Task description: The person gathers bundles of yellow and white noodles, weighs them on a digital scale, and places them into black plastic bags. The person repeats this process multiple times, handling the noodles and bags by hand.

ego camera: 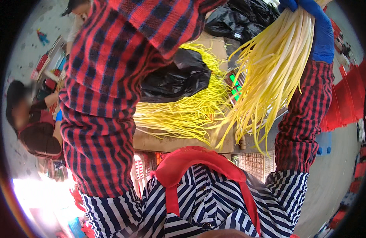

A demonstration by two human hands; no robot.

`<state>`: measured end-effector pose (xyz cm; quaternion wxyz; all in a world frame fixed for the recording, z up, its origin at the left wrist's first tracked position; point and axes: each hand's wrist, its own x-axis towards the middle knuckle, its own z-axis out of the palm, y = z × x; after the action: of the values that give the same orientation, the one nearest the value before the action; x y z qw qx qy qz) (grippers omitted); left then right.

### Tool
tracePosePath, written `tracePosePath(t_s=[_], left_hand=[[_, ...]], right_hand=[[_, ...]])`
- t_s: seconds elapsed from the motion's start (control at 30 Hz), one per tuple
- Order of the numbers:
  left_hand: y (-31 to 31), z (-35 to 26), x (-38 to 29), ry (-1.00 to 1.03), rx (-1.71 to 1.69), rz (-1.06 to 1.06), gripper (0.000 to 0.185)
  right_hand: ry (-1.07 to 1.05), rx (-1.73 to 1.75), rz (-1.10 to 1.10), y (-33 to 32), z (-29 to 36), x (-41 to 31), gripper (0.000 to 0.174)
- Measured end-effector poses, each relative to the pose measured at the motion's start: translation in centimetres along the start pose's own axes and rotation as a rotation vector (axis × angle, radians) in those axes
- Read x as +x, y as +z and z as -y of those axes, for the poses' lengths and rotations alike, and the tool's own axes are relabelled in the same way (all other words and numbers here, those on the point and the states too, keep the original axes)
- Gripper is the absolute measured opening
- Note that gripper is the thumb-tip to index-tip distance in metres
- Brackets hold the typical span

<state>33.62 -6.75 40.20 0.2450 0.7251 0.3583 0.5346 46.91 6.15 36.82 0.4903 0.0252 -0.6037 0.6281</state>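
My right hand point(322, 32), in a blue rubber glove, grips a thick bunch of yellow chives point(275, 59) by its pale end at the upper right. The yellow tips hang down, spread over the table. My left hand is out of view past the top edge; only its red-and-black plaid sleeve point(99, 98) shows, crossing the upper left. Before me a pile of yellow chives point(183, 116) lies on a cardboard-covered table point(171, 144), partly under a black plastic bag point(180, 80). A weighing scale with a green lit display point(235, 86) is partly hidden behind the hanging tips.
More black plastic bags point(239, 20) lie at the table's far side. Pale plastic crates point(251, 163) stand below its near edge. Red plastic crates point(343, 101) are at the right. A seated person point(37, 128) works at the left, with another person point(78, 12) farther up.
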Motion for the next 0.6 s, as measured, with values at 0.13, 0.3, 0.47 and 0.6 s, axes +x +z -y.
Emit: tracePosePath(t_s=[0.13,0.3,0.47,0.6], left_hand=[[-1.5,-2.9,-2.6,0.163,0.147,-0.021,0.026],[-8.0,-5.5,-7.3,0.516,0.58,-0.245,0.034],[-20.1,2.8,-19.8,0.205,1.242,-0.643,0.024],[-27.7,17.4,-29.6,-0.691,1.285,-0.842,0.118]], right_hand=[[-0.071,-0.088,-0.067,4.2,1.4,-0.5,0.027],[-0.147,-0.185,-0.109,9.3,2.1,-1.0,0.021],[-0.296,-0.296,0.147,15.2,0.1,0.0,0.025],[-0.424,-0.66,0.343,20.6,-5.5,3.9,0.03]])
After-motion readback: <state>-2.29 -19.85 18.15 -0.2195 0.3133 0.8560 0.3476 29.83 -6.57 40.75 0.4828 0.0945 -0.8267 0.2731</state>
